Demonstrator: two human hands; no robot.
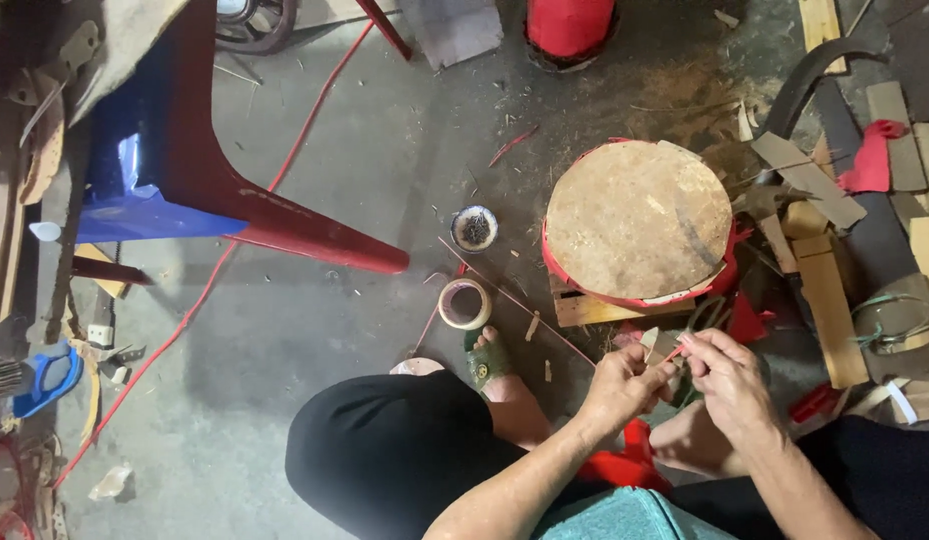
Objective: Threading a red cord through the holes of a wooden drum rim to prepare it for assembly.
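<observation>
My left hand (625, 385) and my right hand (730, 385) meet low in the middle right, just in front of a round worn wooden block (635, 215) with a red rim. Both pinch a thin reddish bamboo strip (673, 352) between the fingertips. A long thin stick (515, 300) runs from my hands up and left across the floor. My feet, in sandals, rest on the concrete below my hands.
A tape roll (465, 303) and a small bowl of nails (475, 228) lie left of the block. A red and blue chair (215, 180) stands at upper left. Wood offcuts (830, 300) and scissors (707, 315) lie at right. A red cord (205, 300) crosses the floor.
</observation>
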